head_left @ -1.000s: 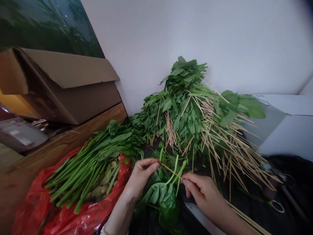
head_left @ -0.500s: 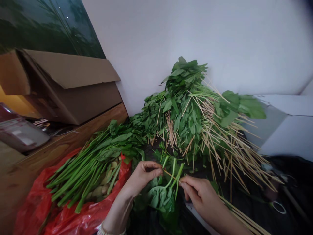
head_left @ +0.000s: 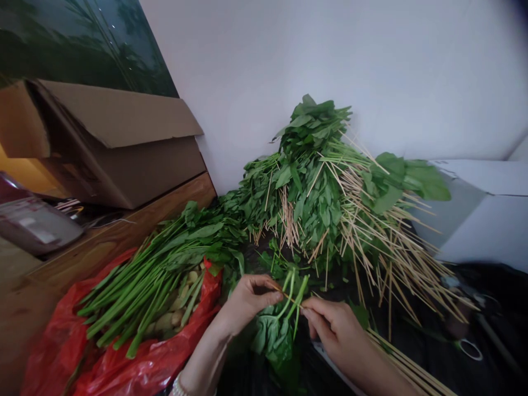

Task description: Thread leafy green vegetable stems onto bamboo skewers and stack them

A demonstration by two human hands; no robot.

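l hand (head_left: pixel 247 301) pinched on thin bamboo skewer (head_left: pixel 284 293), r hand (head_left: pixel 332 324) pinched on green stems (head_left: pixel 295 291) just btwn both; stems light, soft, bendy, leaves floppy, so hold close to skewer.

A wooden desk (head_left: pixel 103 250) stretches away left of the left hand (head_left: pixel 247 302), with a red plastic bag (head_left: pixel 53 352) under long-stemmed greens (head_left: pixel 152 280). Black sheeting (head_left: pixel 487 291) lies right of the right hand (head_left: pixel 338 330), carrying loose bamboo skewers (head_left: pixel 406 366) and scissors (head_left: pixel 468 348); a heap of skewered greens (head_left: pixel 313 192) rises ahead of both hands.
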